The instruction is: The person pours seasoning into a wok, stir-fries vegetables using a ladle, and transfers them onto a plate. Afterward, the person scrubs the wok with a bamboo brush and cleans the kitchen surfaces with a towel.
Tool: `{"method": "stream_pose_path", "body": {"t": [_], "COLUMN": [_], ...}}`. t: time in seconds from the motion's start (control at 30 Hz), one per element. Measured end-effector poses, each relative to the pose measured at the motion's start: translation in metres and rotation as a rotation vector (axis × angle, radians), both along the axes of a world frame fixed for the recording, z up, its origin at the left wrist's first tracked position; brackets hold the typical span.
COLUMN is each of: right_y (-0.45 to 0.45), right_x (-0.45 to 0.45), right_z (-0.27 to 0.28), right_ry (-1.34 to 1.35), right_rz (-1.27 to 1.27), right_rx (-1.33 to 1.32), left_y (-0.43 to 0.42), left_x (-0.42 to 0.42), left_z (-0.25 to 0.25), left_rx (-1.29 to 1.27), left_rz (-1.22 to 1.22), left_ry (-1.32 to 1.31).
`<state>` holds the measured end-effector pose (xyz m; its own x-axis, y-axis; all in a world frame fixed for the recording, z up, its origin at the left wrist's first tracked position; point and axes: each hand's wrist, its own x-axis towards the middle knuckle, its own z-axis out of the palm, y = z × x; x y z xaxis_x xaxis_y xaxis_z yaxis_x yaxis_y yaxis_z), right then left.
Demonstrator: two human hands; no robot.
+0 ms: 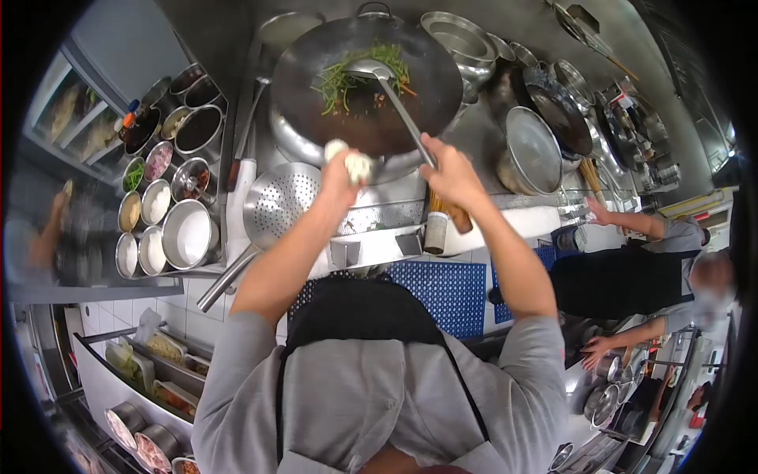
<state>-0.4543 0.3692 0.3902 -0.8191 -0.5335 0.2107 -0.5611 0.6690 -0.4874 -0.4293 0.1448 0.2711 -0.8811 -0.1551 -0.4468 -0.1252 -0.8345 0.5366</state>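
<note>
A large wok (300,95) sits on the stove in front of me, with green vegetable stalks (387,55) and some orange strips at its far side. My right hand (454,170) grips the long handle of a metal ladle (407,118), whose bowl rests among the stalks. At the wok's near edge my left hand (341,183) is closed around a bunched white cloth (358,166). Whether those fingers also grip the wok's rim is hidden. Below the left forearm lies a perforated strainer (278,197) with a long metal handle.
Several metal containers of seasonings (189,233) stand on the left. A metal bowl (533,150) and stacked pans (560,118) are to the right. Beside the wok stands a bamboo brush (436,225). A co-worker in a black apron (624,284) is at the far right.
</note>
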Motion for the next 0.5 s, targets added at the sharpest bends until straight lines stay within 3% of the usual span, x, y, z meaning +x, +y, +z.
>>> {"method": "stream_pose_path", "body": {"t": [0.1,0.13,0.23,0.37,0.43,0.5], "right_y": [0.012,0.021,0.035,0.028,0.021,-0.009], "right_x": [0.054,0.070,0.094,0.050,0.020,0.017], "right_z": [0.071,0.090,0.097,0.035,-0.018,-0.002], "right_ry": [-0.470,-0.658,-0.773,-0.332,-0.061,-0.255], "right_rz": [-0.089,-0.151,-0.183,-0.267,-0.258,-0.348], "right_rx": [-0.105,-0.068,-0.103,0.123,0.003,-0.016], "left_y": [0.015,0.014,-0.014,-0.033,-0.035,-0.036], "left_x": [0.062,0.060,0.000,-0.044,-0.051,-0.052], "left_z": [0.066,0.074,0.063,0.023,0.013,0.015], "left_rx": [-0.072,-0.090,-0.039,-0.079,-0.107,-0.128], "left_rz": [-0.073,-0.034,-0.073,-0.104,-0.123,-0.157], "left_ry": [-0.205,-0.135,-0.158,-0.175,-0.181,-0.175]}}
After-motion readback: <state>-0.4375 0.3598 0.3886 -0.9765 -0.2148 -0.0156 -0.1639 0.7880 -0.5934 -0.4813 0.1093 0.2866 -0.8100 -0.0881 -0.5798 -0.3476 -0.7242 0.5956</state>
